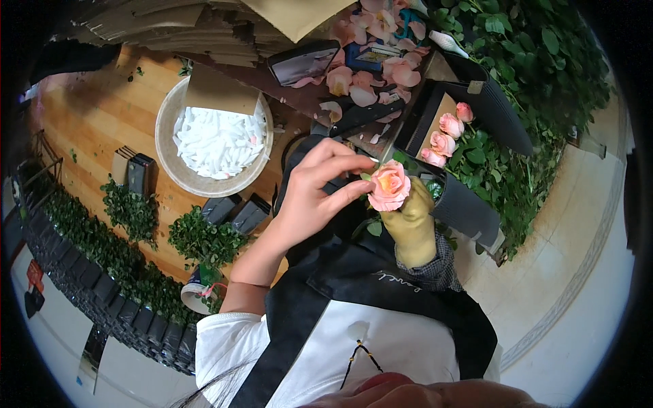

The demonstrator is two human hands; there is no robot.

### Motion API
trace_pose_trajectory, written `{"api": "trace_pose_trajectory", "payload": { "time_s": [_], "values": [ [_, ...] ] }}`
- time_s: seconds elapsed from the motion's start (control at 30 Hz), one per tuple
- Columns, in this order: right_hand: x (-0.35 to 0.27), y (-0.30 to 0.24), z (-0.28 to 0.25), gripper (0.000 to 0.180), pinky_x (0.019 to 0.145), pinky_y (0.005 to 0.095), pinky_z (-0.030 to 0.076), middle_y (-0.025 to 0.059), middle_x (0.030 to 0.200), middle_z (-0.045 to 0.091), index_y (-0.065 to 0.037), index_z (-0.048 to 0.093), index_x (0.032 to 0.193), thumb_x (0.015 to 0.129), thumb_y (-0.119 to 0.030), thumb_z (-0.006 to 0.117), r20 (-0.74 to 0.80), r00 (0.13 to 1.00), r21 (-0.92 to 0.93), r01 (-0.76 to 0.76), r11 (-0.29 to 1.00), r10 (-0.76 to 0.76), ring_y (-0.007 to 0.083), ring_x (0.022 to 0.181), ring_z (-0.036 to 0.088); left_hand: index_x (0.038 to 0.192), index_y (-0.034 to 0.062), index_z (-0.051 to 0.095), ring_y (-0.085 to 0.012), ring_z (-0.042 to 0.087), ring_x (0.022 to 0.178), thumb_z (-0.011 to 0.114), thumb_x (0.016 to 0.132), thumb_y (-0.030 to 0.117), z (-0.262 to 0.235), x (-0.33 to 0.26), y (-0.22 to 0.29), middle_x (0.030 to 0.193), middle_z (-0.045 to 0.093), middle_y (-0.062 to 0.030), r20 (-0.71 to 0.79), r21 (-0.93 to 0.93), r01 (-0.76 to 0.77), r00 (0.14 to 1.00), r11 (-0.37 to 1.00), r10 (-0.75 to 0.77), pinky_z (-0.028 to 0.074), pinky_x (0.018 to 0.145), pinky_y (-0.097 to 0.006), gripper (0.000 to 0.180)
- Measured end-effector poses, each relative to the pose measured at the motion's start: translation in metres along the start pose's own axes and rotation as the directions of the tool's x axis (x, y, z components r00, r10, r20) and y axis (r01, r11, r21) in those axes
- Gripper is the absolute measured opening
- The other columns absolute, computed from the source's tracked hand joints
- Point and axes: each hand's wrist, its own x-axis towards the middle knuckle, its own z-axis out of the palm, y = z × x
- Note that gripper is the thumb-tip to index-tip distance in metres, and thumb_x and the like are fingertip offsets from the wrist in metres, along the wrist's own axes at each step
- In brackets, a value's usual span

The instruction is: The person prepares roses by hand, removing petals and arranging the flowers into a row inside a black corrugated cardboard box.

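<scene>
A pink rose (389,186) with a yellowish centre is held upright in front of my chest. My right hand (413,228), in a yellow glove, is closed round it just under the bloom; most of the stem is hidden behind the glove. My bare left hand (325,178) comes from the left, thumb and forefinger curved in a pinch at the rose's left edge. A bit of green shows between these fingertips. Beyond my right hand, several pink roses (443,143) lie in a row on cardboard in a black holder (425,117).
Loose petals (364,85), a phone (304,62) and a black-handled tool (359,117) lie on the bench ahead. A round tub (163,146) of white pieces stands left on the wooden floor. Leafy bundles (204,238) line the left; a heap of green foliage (530,61) fills the right.
</scene>
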Motion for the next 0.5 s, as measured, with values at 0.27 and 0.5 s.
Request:
{"api": "trace_pose_trajectory", "payload": {
  "time_s": [0.27, 0.5],
  "values": [
    [-0.006, 0.001, -0.019, 0.024, 0.072, 0.0327, 0.056, 0.0081, 0.095, 0.070, 0.001, 0.069, 0.108, 0.085, -0.003, 0.073, 0.393, 0.899, 0.328, -0.332, 0.884, 0.192, 0.0162, 0.078, 0.070, 0.103, -0.0009, 0.075, -0.0159, 0.058, 0.092, 0.079, 0.085, 0.006, -0.003, 0.003, -0.030, 0.098, 0.059, -0.0049, 0.180, -0.179, 0.077, 0.983, 0.981, -0.045, 0.048, 0.082, -0.029, 0.020],
    [-0.008, 0.005, -0.011, 0.019, 0.070, 0.0422, 0.049, 0.0081, 0.082, 0.069, -0.010, 0.072, 0.090, 0.075, -0.018, 0.082, 0.280, 0.960, 0.284, -0.112, 0.952, 0.030, 0.0311, 0.077, 0.066, 0.097, -0.0026, 0.072, -0.0153, 0.056, 0.096, 0.073, 0.090, 0.005, 0.000, 0.002, -0.027, 0.101, 0.058, -0.0044, 0.241, -0.236, 0.131, 0.968, 0.963, -0.072, 0.045, 0.087, -0.029, 0.011]
  ]
}}
